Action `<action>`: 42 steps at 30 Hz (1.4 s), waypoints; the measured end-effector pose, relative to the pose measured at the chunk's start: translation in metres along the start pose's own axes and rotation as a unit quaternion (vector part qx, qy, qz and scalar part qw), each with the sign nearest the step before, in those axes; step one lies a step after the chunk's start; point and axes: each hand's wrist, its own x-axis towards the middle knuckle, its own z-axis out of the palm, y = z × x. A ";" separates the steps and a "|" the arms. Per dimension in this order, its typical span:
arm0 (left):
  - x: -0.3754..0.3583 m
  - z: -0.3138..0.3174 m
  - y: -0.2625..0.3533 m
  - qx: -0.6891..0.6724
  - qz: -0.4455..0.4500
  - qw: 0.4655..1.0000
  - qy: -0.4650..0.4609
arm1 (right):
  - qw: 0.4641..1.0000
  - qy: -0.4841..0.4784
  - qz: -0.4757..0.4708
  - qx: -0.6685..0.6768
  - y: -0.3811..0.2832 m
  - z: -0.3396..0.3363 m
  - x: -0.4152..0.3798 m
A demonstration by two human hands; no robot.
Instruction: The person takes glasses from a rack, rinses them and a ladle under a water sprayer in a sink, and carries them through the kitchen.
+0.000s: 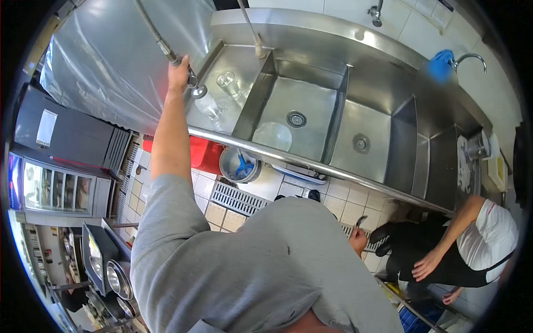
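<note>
- Sprayer sits in the left hand, fingers wrapped round its handle, head angled down over the drainboard.
- Near glass lies just below the sprayer's head; far glass stands close by, deeper on the drainboard. Whether water is running, I cannot tell.
- For good spraying, I would aim into the mouth of one glass at a time, with moderate force, since light glass could skid or knock its neighbour.
- Slack in the hose should help the wrist turn freely; a pull on it could spoil the aim.
- Right hand is closed round a spoon-like utensil, low and well apart from the glasses; best held clear of the co-worker's hand nearby.
</note>
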 end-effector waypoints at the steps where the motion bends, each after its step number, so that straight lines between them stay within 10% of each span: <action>1: 0.000 0.003 0.001 -0.016 0.015 1.000 0.000 | 0.998 -0.030 0.056 -0.014 0.013 0.001 -0.010; 7: -0.001 0.002 -0.001 -0.017 -0.010 1.000 -0.001 | 0.932 -0.205 0.251 -0.164 0.072 -0.020 -0.029; 12: 0.005 0.007 -0.002 0.000 0.000 1.000 -0.017 | 0.932 -0.160 0.302 -0.121 0.076 -0.031 -0.024; 28: 0.040 0.091 0.022 -0.053 0.042 0.998 0.003 | 0.964 -0.166 0.135 -0.160 0.133 -0.004 -0.019; 42: 0.015 0.108 0.014 0.044 0.109 0.989 -0.086 | 0.959 -0.135 0.241 -0.070 0.130 -0.009 -0.021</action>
